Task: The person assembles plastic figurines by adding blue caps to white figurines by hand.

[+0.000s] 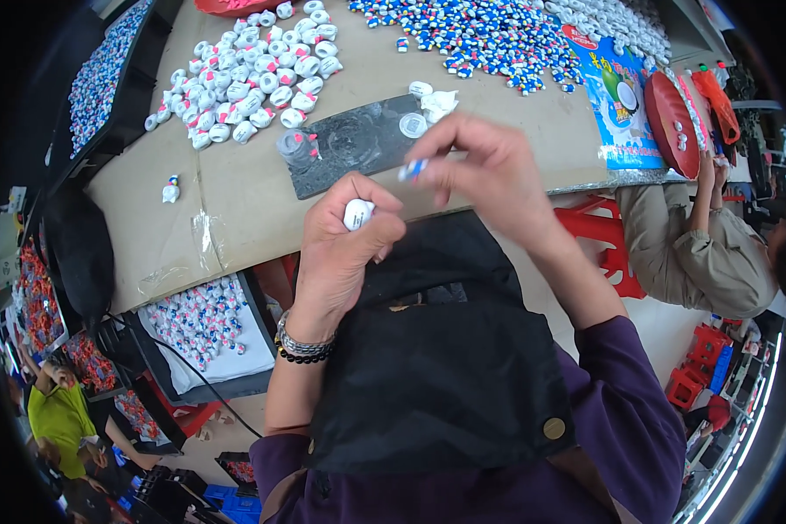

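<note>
My left hand (345,231) is closed round a small white figurine part (358,214) with a dark printed mark, held just off the table's near edge. To its right, my right hand (476,162) pinches a small blue and white piece (413,169) between thumb and fingertips. The two pieces are apart. Beyond my hands lies a dark grey slab (349,144). On it sit a small clear round container (297,147), some tiny pink pieces (313,146) and a round white-rimmed disc (413,125).
White pieces with pink bits (253,79) are heaped at the far left, blue and white pieces (489,39) at the far middle. A crumpled white tissue (439,105) lies by the slab. One assembled figurine (171,189) stands left. A tray (205,327) hangs below; a co-worker (707,236) sits right.
</note>
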`<state>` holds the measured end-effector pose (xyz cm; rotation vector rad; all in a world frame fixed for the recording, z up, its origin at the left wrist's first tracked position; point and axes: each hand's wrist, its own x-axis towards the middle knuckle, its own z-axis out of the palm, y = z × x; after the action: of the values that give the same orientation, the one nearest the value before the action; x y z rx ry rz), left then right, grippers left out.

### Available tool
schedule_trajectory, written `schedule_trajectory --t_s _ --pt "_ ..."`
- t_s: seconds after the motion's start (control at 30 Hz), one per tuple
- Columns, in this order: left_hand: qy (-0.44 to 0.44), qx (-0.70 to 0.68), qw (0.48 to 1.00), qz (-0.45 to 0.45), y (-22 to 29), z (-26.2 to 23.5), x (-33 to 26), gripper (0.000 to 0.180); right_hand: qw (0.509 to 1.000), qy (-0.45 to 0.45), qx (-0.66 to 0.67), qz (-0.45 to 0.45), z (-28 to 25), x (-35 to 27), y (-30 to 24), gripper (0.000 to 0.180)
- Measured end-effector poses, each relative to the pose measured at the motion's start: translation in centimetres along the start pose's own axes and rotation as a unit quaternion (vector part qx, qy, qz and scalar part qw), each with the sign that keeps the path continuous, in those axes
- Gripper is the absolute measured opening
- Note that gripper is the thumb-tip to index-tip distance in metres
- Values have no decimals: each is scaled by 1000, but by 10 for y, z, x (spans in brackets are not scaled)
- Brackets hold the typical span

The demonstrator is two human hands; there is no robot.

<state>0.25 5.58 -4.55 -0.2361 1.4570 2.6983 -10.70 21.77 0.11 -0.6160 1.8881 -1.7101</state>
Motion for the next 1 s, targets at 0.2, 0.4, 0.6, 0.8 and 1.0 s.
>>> schedule_trajectory --t_s 0.2,0.4,0.6,0.8,1.0 --pt "-54 -330 936 -108 -7 6 -6 29 955 60 -262 -125 -32 40 17 8" --pt "-77 -363 923 -101 -16 0 -3 39 832 9 -474 -288 -28 54 28 8" --pt "-72 -389 913 -103 -16 -1 0 49 787 -39 -532 -311 -25 53 20 8" --pt "-52 -339 936 -82 -13 2 -2 48 773 -20 -538 -335 -19 53 18 8" --pt "-48 -321 944 -64 -9 7 -4 33 782 -36 -533 -322 -22 53 20 8"
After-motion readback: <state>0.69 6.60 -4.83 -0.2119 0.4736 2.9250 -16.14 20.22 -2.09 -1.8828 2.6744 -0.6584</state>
